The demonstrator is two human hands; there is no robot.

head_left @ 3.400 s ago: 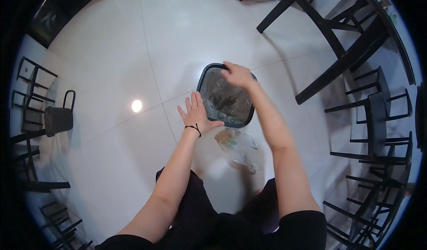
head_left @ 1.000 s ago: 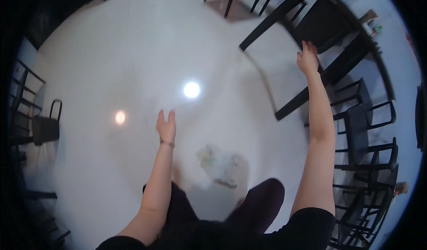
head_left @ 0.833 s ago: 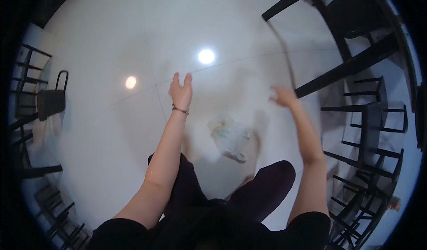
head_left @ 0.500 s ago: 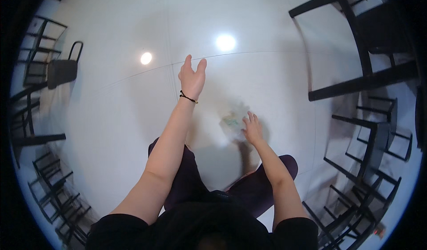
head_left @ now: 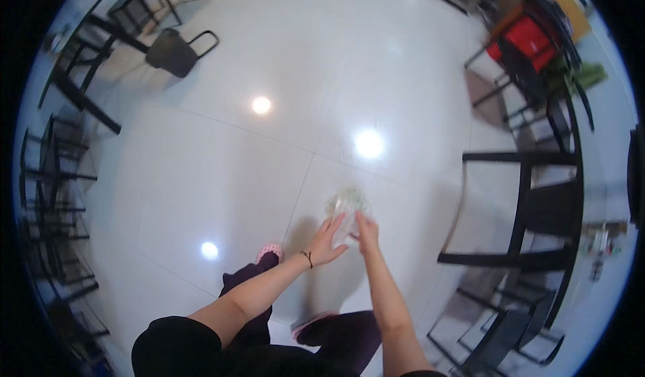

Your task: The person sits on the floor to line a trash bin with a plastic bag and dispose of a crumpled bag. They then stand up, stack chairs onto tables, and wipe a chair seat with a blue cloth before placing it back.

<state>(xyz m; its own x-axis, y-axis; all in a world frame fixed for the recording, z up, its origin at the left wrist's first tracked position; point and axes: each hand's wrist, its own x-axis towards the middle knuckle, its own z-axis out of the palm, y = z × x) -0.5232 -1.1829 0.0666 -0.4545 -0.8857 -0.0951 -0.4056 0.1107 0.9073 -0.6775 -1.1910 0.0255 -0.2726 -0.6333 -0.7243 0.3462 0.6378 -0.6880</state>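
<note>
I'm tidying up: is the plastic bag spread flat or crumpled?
Crumpled: the plastic bag bunches between the left hand and right hand.

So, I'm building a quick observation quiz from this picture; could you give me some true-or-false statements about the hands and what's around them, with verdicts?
1. The left hand and right hand are both at the clear plastic bag. True.
2. The dark bracelet is on the left wrist. True.
3. The left shoe is green. False: the left shoe is pink.
4. The floor is dark and matt. False: the floor is pale and glossy.
</note>
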